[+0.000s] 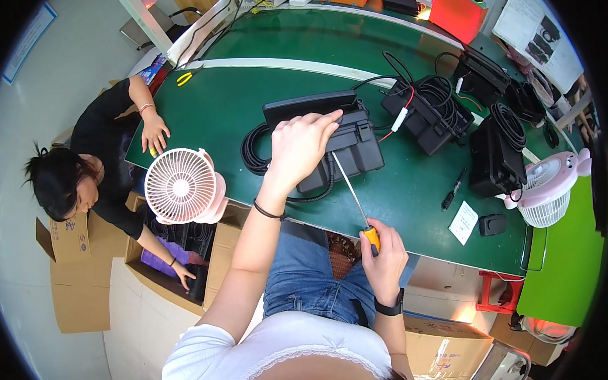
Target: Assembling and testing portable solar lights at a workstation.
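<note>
A black plastic box-shaped device [361, 142] with a raised flat panel [301, 107] lies near the front edge of the green table [230, 179]. My left hand [301, 146] is closed over its middle, with bent fingers gripping it; the fingertips are partly hidden. Low by the table edge, my right hand [385, 257] grips a screwdriver [372, 239] by its yellow-and-black handle. The long thin shaft slants up to the device's front side, where its tip meets the casing just below my left hand. A coiled black cable [254, 149] rests at the device's left.
Several similar black devices with cables [435, 112] occupy the right side. A marker [454, 190], white label sheet [464, 222] and pink fan [545, 188] are near them. Another pink fan [182, 186] stands left. A co-worker [91, 137] reaches into a carton [163, 278]. Yellow-handled pliers [185, 78] lie far left.
</note>
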Motion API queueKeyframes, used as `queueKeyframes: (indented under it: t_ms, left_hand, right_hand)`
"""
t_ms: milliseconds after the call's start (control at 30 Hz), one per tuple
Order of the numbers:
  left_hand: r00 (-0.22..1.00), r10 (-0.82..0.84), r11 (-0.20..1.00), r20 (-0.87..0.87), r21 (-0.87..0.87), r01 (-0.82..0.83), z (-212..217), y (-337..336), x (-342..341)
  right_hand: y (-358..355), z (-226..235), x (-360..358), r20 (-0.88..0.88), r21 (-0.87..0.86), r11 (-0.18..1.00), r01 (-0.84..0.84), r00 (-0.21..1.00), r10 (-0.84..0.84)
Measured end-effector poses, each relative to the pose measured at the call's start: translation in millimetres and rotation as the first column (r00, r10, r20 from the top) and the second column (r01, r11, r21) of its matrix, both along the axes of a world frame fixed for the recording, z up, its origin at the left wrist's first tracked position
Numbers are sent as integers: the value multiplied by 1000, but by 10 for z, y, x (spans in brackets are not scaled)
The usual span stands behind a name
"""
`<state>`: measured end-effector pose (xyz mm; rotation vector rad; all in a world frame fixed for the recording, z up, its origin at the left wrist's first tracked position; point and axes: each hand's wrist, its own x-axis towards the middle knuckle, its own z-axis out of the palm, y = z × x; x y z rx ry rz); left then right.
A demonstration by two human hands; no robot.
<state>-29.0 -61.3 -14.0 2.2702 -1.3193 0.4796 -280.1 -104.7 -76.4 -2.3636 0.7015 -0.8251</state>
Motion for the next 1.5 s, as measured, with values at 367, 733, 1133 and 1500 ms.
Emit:
queueKeyframes:
  t_ms: [367,733,1133,1500]
  left_hand:
    - [1000,12,1000,1,14,-12,-11,-13,16]
    - [1000,5,1000,19,14,-5,-21,-22,33]
    - [1000,21,1000,22,5,-21,-28,-24,20]
    - [1000,-5,996,2,-86,5,-59,-22,17]
  right_hand:
    - [5,33,10,-54,-122,992,6,998,-13]
    - [-31,-48,15,-5,-245,969,26,1000,-28]
    - [-19,11,-41,220,848,464,-257,966,135]
    - [208,164,1,0,285,943,-170,984,177]
